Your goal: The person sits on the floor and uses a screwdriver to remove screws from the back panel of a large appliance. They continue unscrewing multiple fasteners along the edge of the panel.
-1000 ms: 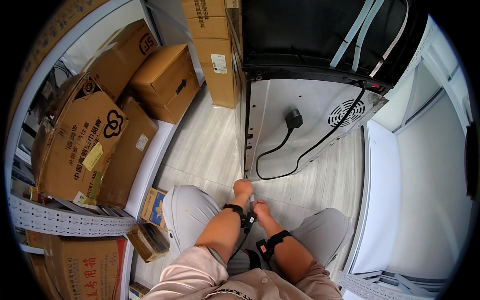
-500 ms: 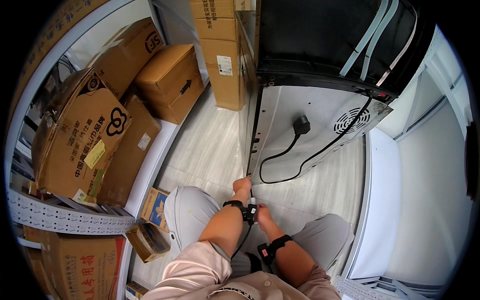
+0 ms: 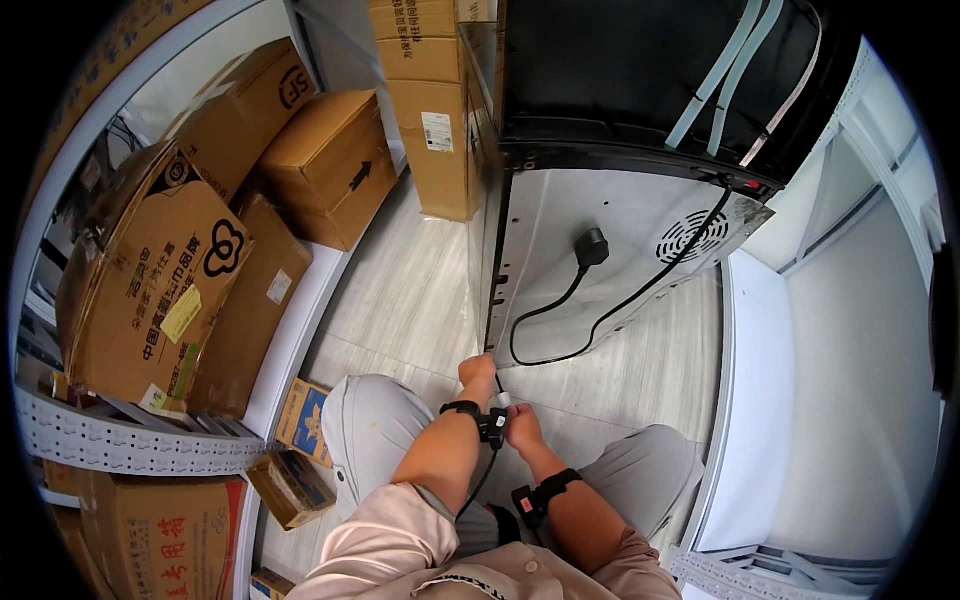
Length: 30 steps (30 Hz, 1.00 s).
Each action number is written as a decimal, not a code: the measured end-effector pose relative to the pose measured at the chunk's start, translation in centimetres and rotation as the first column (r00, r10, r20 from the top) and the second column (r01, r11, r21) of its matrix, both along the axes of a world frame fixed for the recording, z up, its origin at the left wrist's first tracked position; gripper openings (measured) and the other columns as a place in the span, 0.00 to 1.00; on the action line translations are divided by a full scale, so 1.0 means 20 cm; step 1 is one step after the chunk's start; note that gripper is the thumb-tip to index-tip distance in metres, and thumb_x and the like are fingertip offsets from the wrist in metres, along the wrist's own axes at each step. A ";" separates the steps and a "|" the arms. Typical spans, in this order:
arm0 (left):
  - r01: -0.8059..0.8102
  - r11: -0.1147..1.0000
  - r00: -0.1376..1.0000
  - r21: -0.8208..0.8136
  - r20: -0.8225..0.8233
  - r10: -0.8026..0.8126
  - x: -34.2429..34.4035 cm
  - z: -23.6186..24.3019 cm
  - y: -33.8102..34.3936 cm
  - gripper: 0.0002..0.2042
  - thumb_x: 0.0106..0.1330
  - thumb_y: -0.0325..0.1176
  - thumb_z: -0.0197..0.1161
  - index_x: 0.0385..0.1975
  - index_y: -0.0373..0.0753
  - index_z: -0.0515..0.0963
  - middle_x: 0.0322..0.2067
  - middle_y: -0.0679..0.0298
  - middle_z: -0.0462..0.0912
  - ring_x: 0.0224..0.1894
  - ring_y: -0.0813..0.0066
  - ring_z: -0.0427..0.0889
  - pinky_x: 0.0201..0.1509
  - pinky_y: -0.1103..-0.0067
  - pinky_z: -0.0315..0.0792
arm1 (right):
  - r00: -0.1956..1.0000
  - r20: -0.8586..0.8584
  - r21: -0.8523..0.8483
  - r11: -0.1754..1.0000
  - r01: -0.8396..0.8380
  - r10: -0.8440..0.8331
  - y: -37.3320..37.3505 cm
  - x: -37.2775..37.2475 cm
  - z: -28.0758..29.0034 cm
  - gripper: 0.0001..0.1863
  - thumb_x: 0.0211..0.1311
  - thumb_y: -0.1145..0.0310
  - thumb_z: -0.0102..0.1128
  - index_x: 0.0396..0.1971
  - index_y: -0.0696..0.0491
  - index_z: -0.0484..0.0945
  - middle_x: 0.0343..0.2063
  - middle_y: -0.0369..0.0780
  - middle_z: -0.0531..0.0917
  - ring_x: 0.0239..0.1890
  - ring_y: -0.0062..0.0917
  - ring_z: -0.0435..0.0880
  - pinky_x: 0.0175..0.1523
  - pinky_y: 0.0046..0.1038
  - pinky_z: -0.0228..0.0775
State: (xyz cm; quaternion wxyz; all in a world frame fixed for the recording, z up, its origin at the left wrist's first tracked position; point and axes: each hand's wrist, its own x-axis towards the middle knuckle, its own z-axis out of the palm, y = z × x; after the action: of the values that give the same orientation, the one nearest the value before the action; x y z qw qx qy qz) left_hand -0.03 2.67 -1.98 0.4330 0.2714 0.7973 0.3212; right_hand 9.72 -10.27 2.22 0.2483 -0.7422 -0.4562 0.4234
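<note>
At the lower left corner of a large appliance's grey metal back panel (image 3: 560,230), my left hand (image 3: 478,371) is closed, knuckles up; what its fingers hold, if anything, is hidden. Just below and to the right, my right hand (image 3: 523,428) is closed against a small white piece with a thin dark shaft (image 3: 503,399). The shaft points up toward the panel's lower edge. My left wrist partly hides this piece, so I cannot tell its kind. A black power cord loops down the panel, its plug (image 3: 591,246) resting against the metal.
Cardboard boxes (image 3: 330,170) fill the shelf on the left, and a tall carton (image 3: 437,150) stands beside the appliance. An open small box (image 3: 290,488) and a blue-printed box (image 3: 304,422) lie by my left knee. A white shelf (image 3: 760,400) runs along the right.
The whole view has shifted slightly. My right hand has come up a little closer to the white piece; my left hand stays at the panel's corner.
</note>
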 end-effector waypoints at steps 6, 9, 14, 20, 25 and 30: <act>-0.049 0.998 0.993 -0.038 0.102 0.053 0.00 0.00 0.02 0.15 0.58 0.38 0.64 0.18 0.32 0.76 0.17 0.56 0.77 0.16 0.64 0.75 0.20 0.67 0.67 | 0.996 0.069 0.026 0.998 -0.064 0.062 0.00 0.00 0.04 0.16 0.69 0.61 0.47 0.36 0.60 0.75 0.32 0.54 0.81 0.38 0.48 0.80 0.43 0.42 0.70; -0.082 0.997 0.993 0.016 0.084 0.080 -0.05 -0.05 0.03 0.15 0.57 0.38 0.64 0.17 0.32 0.76 0.17 0.55 0.77 0.17 0.64 0.75 0.21 0.67 0.67 | 0.987 0.088 0.042 0.990 -0.137 0.133 0.01 -0.03 0.08 0.16 0.69 0.61 0.46 0.36 0.60 0.74 0.35 0.55 0.80 0.40 0.51 0.79 0.45 0.44 0.69; -0.121 0.993 0.981 -0.008 0.153 0.121 0.01 0.00 0.01 0.15 0.57 0.37 0.64 0.16 0.32 0.75 0.16 0.55 0.77 0.16 0.65 0.74 0.20 0.67 0.67 | 0.996 0.058 -0.093 0.993 -0.068 0.074 -0.02 0.01 0.08 0.15 0.67 0.62 0.49 0.36 0.62 0.74 0.34 0.55 0.81 0.38 0.50 0.79 0.43 0.40 0.70; -0.117 0.991 0.985 -0.063 0.121 0.124 -0.07 -0.01 0.03 0.15 0.57 0.38 0.63 0.20 0.29 0.77 0.22 0.52 0.80 0.25 0.60 0.78 0.29 0.64 0.71 | 0.977 0.121 -0.181 0.972 -0.152 0.175 0.00 -0.02 0.28 0.20 0.64 0.59 0.49 0.45 0.61 0.73 0.41 0.53 0.81 0.45 0.48 0.80 0.49 0.42 0.71; 0.073 0.994 0.997 -0.080 0.005 -0.073 0.01 0.10 -0.01 0.16 0.55 0.38 0.61 0.31 0.28 0.82 0.38 0.43 0.83 0.43 0.48 0.82 0.48 0.63 0.74 | 0.852 0.340 -0.382 0.887 -0.260 0.397 0.07 0.08 0.66 0.18 0.62 0.62 0.49 0.44 0.59 0.75 0.43 0.50 0.81 0.46 0.42 0.82 0.48 0.40 0.73; 0.074 0.988 0.993 -0.136 0.101 -0.060 0.04 0.22 -0.02 0.16 0.57 0.37 0.58 0.32 0.26 0.79 0.30 0.47 0.81 0.33 0.52 0.81 0.37 0.64 0.73 | 0.768 0.512 -0.250 0.923 -0.294 0.384 0.01 0.21 1.10 0.16 0.61 0.61 0.50 0.41 0.57 0.76 0.39 0.50 0.82 0.42 0.42 0.83 0.44 0.39 0.74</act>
State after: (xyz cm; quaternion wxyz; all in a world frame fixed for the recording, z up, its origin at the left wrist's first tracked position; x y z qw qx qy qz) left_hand 0.69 2.32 2.40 0.4995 0.2513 0.7863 0.2627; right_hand 13.86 -10.17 24.21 -0.0332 -0.7545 -0.6004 0.2632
